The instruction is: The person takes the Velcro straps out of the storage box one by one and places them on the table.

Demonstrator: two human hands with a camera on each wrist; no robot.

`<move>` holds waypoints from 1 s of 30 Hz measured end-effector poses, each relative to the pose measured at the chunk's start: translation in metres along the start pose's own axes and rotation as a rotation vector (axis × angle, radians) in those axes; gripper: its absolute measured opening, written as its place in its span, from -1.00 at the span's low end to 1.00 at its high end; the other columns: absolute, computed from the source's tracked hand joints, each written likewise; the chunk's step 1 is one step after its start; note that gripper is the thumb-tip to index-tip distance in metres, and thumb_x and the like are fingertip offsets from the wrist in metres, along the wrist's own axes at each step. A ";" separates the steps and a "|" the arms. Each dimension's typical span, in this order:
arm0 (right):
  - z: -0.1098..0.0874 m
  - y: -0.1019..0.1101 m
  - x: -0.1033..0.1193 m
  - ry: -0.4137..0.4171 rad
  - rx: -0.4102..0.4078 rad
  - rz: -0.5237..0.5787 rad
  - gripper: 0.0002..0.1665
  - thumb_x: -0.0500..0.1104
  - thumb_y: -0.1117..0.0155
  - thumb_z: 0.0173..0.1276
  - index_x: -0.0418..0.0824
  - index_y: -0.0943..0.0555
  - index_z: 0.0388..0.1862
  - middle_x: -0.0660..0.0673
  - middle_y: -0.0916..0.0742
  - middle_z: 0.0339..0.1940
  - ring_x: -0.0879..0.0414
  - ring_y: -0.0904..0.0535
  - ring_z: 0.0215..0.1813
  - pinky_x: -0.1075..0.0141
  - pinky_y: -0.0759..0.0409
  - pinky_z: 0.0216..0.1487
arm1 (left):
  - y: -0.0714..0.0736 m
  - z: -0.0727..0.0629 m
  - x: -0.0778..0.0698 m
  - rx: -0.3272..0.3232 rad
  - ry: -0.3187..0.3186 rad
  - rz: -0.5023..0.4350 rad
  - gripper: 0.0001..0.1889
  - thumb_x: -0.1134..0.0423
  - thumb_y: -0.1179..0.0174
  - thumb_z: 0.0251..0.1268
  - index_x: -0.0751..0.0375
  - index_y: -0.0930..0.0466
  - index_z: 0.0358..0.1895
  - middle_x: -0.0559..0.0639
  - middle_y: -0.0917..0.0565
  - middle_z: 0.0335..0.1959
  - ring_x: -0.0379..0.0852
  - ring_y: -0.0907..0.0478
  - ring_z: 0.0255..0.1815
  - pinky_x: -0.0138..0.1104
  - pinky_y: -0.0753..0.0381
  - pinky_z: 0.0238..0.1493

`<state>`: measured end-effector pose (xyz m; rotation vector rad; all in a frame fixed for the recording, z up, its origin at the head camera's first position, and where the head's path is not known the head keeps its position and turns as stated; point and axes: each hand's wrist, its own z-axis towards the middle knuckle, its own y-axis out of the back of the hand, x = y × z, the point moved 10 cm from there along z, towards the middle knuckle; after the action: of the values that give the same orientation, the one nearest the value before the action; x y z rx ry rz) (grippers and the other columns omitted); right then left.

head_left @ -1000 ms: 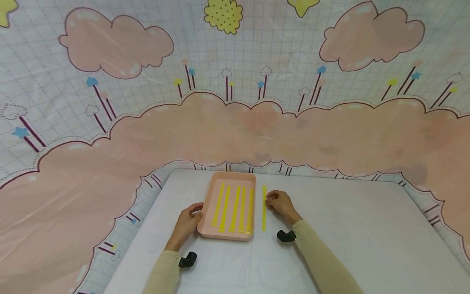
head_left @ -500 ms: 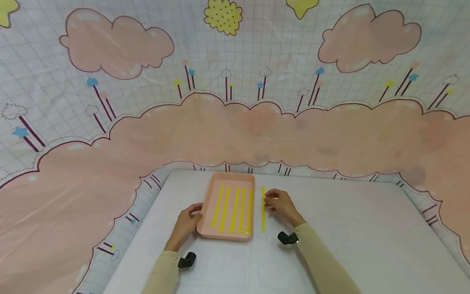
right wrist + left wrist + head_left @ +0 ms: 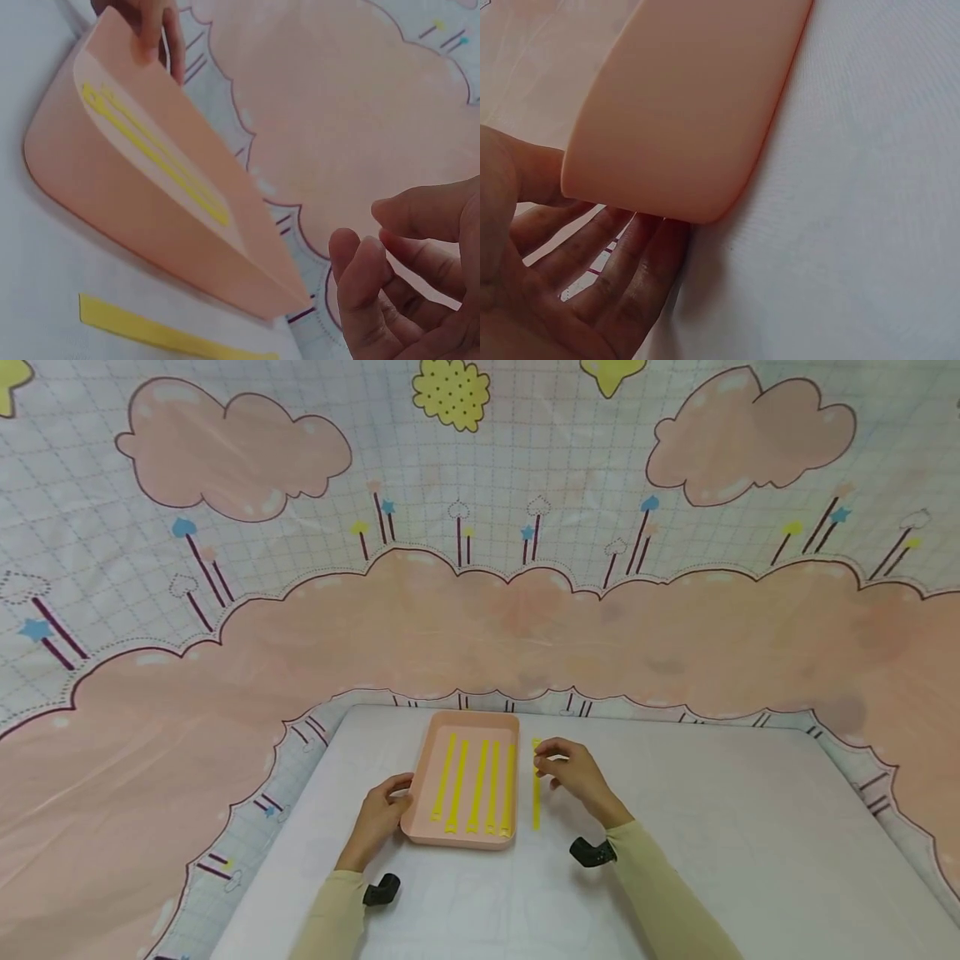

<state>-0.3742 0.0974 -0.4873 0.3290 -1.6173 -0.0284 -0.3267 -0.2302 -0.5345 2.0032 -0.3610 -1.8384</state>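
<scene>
Yellow strip (image 3: 536, 802), thin and flat, lies on the bench (image 3: 720, 827) just right of the tray (image 3: 459, 842), roughly parallel to its long side and not touching it. Five similar strips (image 3: 478, 785) lie lengthwise inside the tray, spaced side by side. Tally: five in, one out; judged late in the work, with the outer strip the only one seen left to place, if it belongs with the rest. Right hand (image 3: 576, 774) hovers right of the tray, over the far part of that strip; its fingers are loosely bent, a gap between thumb and fingertips, grasping nothing. Left hand (image 3: 384, 818) is at the tray's left edge, fingers and thumb gripping the wall. Beyond the tray and bench: cloud-print backdrop (image 3: 420, 627).
</scene>
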 end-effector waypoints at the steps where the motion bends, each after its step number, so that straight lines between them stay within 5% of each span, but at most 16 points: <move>1: -0.002 -0.001 0.004 0.014 0.007 0.001 -0.71 -0.24 -0.30 0.33 -0.34 -0.59 -0.01 -0.18 -0.70 -0.16 0.12 -0.67 -0.27 0.32 -0.58 -0.39 | 0.000 0.000 0.000 0.000 0.003 0.001 -0.56 0.34 -0.12 0.37 0.18 -0.48 0.31 0.18 -0.58 0.24 0.05 -0.60 0.08 -0.36 -0.58 -0.15; 12: -0.020 -0.021 0.035 0.101 0.081 -0.009 -0.75 -0.27 -0.30 0.31 -0.31 -0.59 -0.05 -0.19 -0.71 -0.15 0.11 -0.68 -0.28 0.23 -0.66 -0.29 | -0.001 -0.004 -0.006 0.011 -0.002 0.003 -0.55 0.36 -0.09 0.39 0.21 -0.45 0.33 0.23 -0.55 0.26 0.10 -0.59 0.11 -0.26 -0.62 -0.09; 20: -0.029 -0.050 0.052 0.203 0.184 -0.066 -0.81 -0.23 -0.28 0.35 -0.26 -0.62 -0.09 -0.20 -0.70 -0.15 -0.29 -0.65 -0.08 0.09 -0.68 -0.26 | -0.001 -0.006 -0.008 0.004 -0.005 -0.001 -0.55 0.36 -0.09 0.38 0.23 -0.45 0.33 0.25 -0.55 0.26 0.14 -0.58 0.14 -0.26 -0.62 -0.09; 30: -0.025 -0.075 0.051 0.210 0.214 -0.106 -0.82 -0.25 -0.31 0.32 -0.21 -0.63 -0.10 -0.14 -0.71 -0.12 0.11 -0.65 -0.19 0.02 -0.67 -0.23 | -0.002 -0.004 -0.007 0.000 -0.021 -0.007 -0.55 0.37 -0.09 0.38 0.22 -0.46 0.33 0.25 -0.55 0.26 0.13 -0.59 0.13 -0.25 -0.62 -0.07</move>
<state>-0.3365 0.0181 -0.4520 0.5638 -1.3958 0.0964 -0.3235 -0.2248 -0.5291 1.9892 -0.3603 -1.8648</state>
